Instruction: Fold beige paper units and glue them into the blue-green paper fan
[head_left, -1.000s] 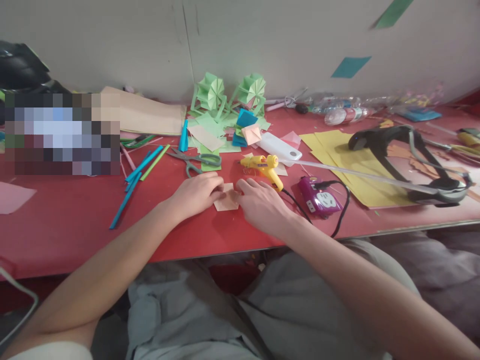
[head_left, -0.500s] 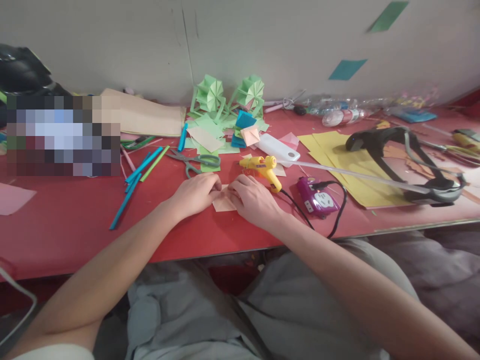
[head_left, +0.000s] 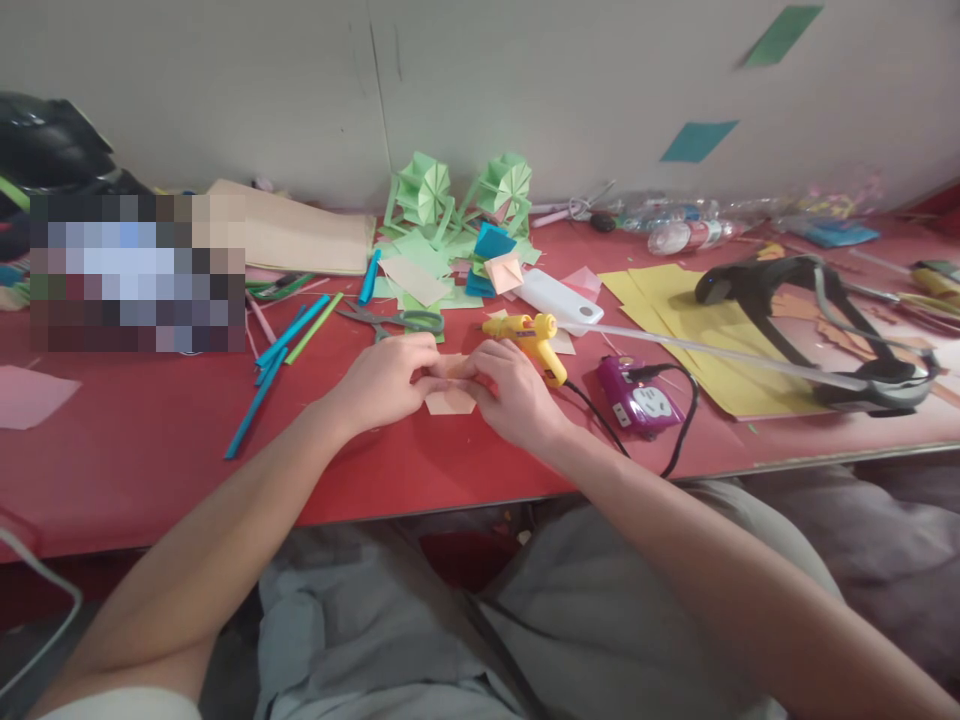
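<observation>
A small piece of peach paper (head_left: 451, 402) is at the front middle of the red table, partly hidden by my fingers. My left hand (head_left: 394, 378) pinches its left side, thumb and fingers together. From the right, my right hand (head_left: 514, 388) pinches the same paper, its fingertips close to those of my left. Just beyond my hands lie green-handled scissors (head_left: 420, 322) and a yellow glue gun (head_left: 529, 335). A folded peach paper piece (head_left: 503, 272) rests behind them, against blue folded pieces (head_left: 493, 240).
Blue paper strips (head_left: 259, 400) lie left. A purple power socket (head_left: 639, 395) with a black cord sits right, near yellow sheets (head_left: 675, 320) and a black head strap (head_left: 765, 290). Green folded-paper models (head_left: 424, 190) stand at the back. Plastic bottles (head_left: 690, 236) lie back right.
Both hands have shifted slightly away from me and their thumbs now press in at the paper's edge. The peach paper looks lifted or bent at its far side. The view has drifted slightly.
</observation>
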